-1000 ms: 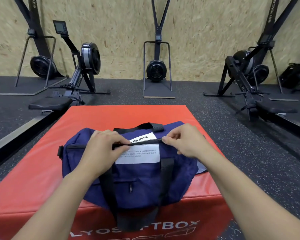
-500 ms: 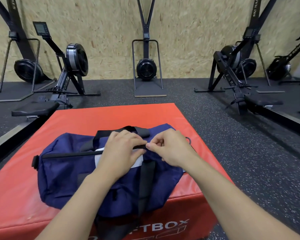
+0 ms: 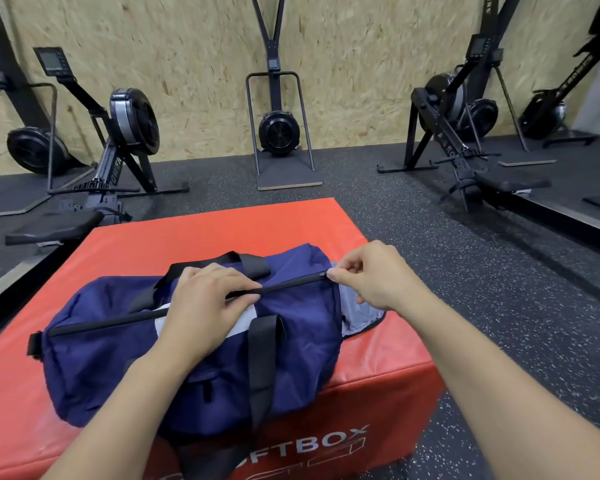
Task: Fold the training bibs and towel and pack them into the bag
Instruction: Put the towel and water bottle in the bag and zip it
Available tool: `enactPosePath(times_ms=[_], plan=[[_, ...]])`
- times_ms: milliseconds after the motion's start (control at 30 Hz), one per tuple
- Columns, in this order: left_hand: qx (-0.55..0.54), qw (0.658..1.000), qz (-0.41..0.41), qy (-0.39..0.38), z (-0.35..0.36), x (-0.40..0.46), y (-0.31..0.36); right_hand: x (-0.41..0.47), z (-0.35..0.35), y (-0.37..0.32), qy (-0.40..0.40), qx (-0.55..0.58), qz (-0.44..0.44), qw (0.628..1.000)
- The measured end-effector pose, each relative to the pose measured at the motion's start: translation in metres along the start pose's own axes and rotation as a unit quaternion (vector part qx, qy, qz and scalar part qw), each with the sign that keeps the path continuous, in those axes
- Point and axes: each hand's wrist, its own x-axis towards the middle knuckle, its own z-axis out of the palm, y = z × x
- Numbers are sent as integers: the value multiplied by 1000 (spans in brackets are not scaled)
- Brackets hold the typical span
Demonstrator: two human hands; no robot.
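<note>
A navy duffel bag (image 3: 101, 368) with black straps lies on a red soft box (image 3: 222, 230). Its black top zipper (image 3: 111, 322) runs closed from the left end to the right end. My left hand (image 3: 205, 306) grips the bag's top at the zipper line near the middle, over a white label. My right hand (image 3: 368, 275) pinches the zipper pull at the bag's right end. A grey lining flap (image 3: 357, 317) sticks out at that end. No bibs or towel are visible.
The red box's front edge is near me and carries white lettering (image 3: 305, 448). Black rubber floor surrounds it. A rowing machine (image 3: 118, 157) stands at the left, another (image 3: 458, 150) at the right, and a ski trainer (image 3: 278, 133) against the chipboard wall.
My right hand has drawn the zipper pull rightward from the bag's middle to its right end, closing the opening. My left hand stays on the bag's top.
</note>
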Motion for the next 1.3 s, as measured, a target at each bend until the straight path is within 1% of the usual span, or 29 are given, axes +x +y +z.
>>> enactPosePath(times_ms=[133,267,333,367,433,500,567,633,767,833,933,1000,1133,1200,1300], plan=[[10,1000,2,-6,2,-1,3,-2,-8,11,15,23,24,999],[37,999,-8,3,5,-4,7,1,-1,14,39,-22,1,999],[57,998,-5,12,8,-9,19,2,7,19,69,-12,-18,997],[63,998,-1,8,11,-13,28,3,13,23,70,7,-20,997],[74,997,14,-22,20,-25,45,6,27,28,21,71,-15,997],[109,991,29,-76,32,-37,49,7,40,29,-32,106,-15,994],[148,982,30,-116,40,-48,40,8,50,29,-41,94,-24,994],[165,977,27,-132,44,-57,27,8,53,27,-40,65,-30,997],[159,978,48,-127,43,-67,5,6,53,28,-66,42,-33,996],[143,981,60,-118,38,-69,-7,7,54,29,-75,57,-35,995],[133,981,66,-122,25,-71,-26,9,58,26,-59,88,-33,994],[126,981,62,-132,15,-72,-40,11,62,25,-58,85,-31,994],[132,979,30,-155,-12,-80,-76,17,73,20,-73,73,-30,994],[156,975,0,-159,-29,-87,-99,18,81,18,-89,63,-25,994],[207,965,-52,-152,-56,-102,-129,20,93,16,-135,49,-17,989]])
